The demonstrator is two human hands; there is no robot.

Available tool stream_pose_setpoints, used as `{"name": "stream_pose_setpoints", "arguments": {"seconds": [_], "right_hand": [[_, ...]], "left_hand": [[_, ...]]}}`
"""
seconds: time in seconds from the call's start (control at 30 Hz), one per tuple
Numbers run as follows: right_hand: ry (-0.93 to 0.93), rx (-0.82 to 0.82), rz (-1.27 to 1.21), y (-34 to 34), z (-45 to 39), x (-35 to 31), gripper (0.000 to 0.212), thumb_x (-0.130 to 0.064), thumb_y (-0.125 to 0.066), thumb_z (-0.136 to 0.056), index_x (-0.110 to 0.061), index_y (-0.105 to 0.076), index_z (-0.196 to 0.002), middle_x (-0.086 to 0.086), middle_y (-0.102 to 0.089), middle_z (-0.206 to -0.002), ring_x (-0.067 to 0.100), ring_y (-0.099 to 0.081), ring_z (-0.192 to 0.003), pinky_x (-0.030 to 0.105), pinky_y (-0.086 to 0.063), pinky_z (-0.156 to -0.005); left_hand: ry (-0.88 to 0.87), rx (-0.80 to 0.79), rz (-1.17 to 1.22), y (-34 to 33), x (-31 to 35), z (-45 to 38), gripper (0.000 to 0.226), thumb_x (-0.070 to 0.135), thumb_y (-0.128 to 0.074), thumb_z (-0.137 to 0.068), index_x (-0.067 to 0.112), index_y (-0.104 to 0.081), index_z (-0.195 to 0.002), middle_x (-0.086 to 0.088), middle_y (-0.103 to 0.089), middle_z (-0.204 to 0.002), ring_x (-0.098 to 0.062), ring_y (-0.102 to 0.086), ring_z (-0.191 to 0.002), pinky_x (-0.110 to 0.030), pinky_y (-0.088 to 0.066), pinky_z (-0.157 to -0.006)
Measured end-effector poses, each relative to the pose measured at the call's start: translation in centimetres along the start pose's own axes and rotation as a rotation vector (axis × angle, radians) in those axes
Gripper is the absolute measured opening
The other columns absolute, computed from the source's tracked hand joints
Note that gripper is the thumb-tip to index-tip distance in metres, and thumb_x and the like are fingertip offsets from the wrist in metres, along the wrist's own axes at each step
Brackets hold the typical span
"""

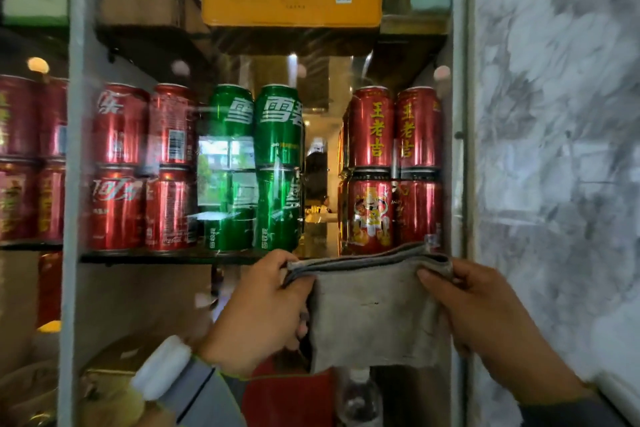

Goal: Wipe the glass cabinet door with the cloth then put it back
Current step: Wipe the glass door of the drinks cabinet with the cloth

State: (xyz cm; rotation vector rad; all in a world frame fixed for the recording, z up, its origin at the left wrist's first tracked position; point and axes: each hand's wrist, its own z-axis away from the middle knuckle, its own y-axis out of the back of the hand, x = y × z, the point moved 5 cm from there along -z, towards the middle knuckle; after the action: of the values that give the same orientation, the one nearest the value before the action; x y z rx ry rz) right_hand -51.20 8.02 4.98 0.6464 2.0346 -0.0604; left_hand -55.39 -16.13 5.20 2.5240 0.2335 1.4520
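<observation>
The grey cloth [372, 315] hangs folded in front of the glass cabinet door [145, 288], its folded top edge running level from side to side, its loose edge pointing down. The left hand [259, 312] pinches the top left corner and the right hand [485, 315] pinches the top right, each grip closed on the fabric. A marble wall [561, 149] crowds the right side. Behind the glass stand red Coca-Cola cans [117, 166], green cans [256, 166] and red cans [394, 170] lettered 王老吉.
</observation>
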Motion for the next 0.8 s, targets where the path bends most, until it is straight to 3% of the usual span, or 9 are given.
{"name": "stream_pose_setpoints", "arguments": {"seconds": [0.1,0.17,0.3,0.43,0.5,0.53,0.6,0.67,0.8], "right_hand": [[-0.243,-0.052,-0.283,-0.7,0.7,1.4,0.018,-0.021,-0.055,-0.094,-0.006,-0.063,-0.089,0.015,-0.056,-0.047,0.023,-0.043,-0.031,0.026,-0.04,-0.038],[-0.326,-0.035,-0.474,-1.4,1.0,1.9,0.013,-0.02,-0.051,-0.096,-0.01,-0.058,-0.094,0.019,-0.065,-0.056,0.025,-0.054,-0.037,0.033,-0.051,-0.043],[-0.216,0.137,-0.656,-2.0,0.7,2.1,0.009,-0.012,-0.051,-0.096,-0.017,-0.058,-0.098,0.021,-0.074,-0.077,0.032,-0.073,-0.069,0.039,-0.06,-0.059],[0.262,0.311,-0.353,-2.6,1.9,1.5,0.061,0.006,-0.066,-0.08,-0.048,-0.055,-0.106,-0.001,-0.077,-0.092,0.013,-0.073,-0.084,0.023,-0.058,-0.073],[0.467,0.321,-0.126,-3.5,2.6,2.0,0.071,-0.003,-0.071,-0.079,-0.06,-0.049,-0.114,-0.027,-0.07,-0.107,-0.005,-0.066,-0.097,0.011,-0.05,-0.084],[0.591,0.346,0.04,-3.6,2.6,2.1,0.061,-0.013,-0.069,-0.083,-0.06,-0.049,-0.117,-0.034,-0.065,-0.112,-0.009,-0.06,-0.104,0.009,-0.046,-0.089],[0.844,0.412,0.346,-3.7,2.2,2.7,0.032,-0.027,-0.057,-0.088,-0.04,-0.061,-0.117,-0.016,-0.062,-0.125,0.006,-0.054,-0.119,0.029,-0.043,-0.102],[0.943,0.421,0.562,-4.6,1.0,3.8,0.03,-0.032,-0.044,-0.093,-0.026,-0.064,-0.114,0.006,-0.059,-0.131,0.023,-0.048,-0.126,0.047,-0.036,-0.106],[0.81,0.412,0.796,-6.0,-0.8,3.6,0.044,-0.041,-0.025,-0.095,-0.034,-0.041,-0.135,0.006,-0.043,-0.146,0.02,-0.027,-0.137,0.045,-0.021,-0.112]], "left_hand": [[0.2,0.011,0.418,-2.3,-0.2,1.0,0.006,0.021,-0.05,-0.097,0.018,-0.054,-0.095,-0.009,-0.066,-0.053,-0.02,-0.054,-0.037,-0.023,-0.044,-0.038],[0.231,0.074,0.602,-4.2,-0.3,1.3,0.007,0.02,-0.049,-0.097,0.024,-0.054,-0.093,-0.013,-0.073,-0.064,-0.024,-0.065,-0.047,-0.031,-0.054,-0.048],[0.007,0.215,0.641,-6.1,-0.9,0.9,0.026,0.012,-0.054,-0.094,0.039,-0.056,-0.095,-0.004,-0.075,-0.088,-0.017,-0.073,-0.077,-0.033,-0.058,-0.065],[-0.398,0.206,0.209,-7.4,-1.6,2.5,0.06,0.027,-0.063,-0.088,0.071,-0.036,-0.119,0.033,-0.055,-0.126,0.009,-0.051,-0.117,-0.011,-0.046,-0.088],[-0.674,0.199,-0.253,-8.4,-2.5,3.0,0.052,0.041,-0.048,-0.093,0.063,-0.027,-0.134,0.023,-0.034,-0.149,0.004,-0.031,-0.135,-0.024,-0.041,-0.102],[-0.756,0.173,-0.503,-9.0,-3.3,2.6,0.049,0.046,-0.037,-0.094,0.055,-0.024,-0.14,0.016,-0.026,-0.154,-0.003,-0.021,-0.141,-0.033,-0.037,-0.104],[-0.715,0.089,-0.793,-9.4,-4.5,0.9,0.052,0.048,-0.035,-0.091,0.043,-0.027,-0.142,0.007,-0.012,-0.158,-0.011,-0.011,-0.145,-0.041,-0.038,-0.097],[-0.636,0.116,-0.837,-9.3,-4.3,-0.2,0.052,0.048,-0.034,-0.091,0.036,-0.035,-0.141,0.006,-0.003,-0.161,-0.015,-0.018,-0.143,-0.042,-0.042,-0.092],[-0.641,0.239,-0.919,-9.1,-2.9,-1.6,0.055,0.054,-0.025,-0.092,0.035,-0.036,-0.143,0.006,-0.008,-0.16,-0.013,-0.013,-0.144,-0.044,-0.029,-0.098]]}}
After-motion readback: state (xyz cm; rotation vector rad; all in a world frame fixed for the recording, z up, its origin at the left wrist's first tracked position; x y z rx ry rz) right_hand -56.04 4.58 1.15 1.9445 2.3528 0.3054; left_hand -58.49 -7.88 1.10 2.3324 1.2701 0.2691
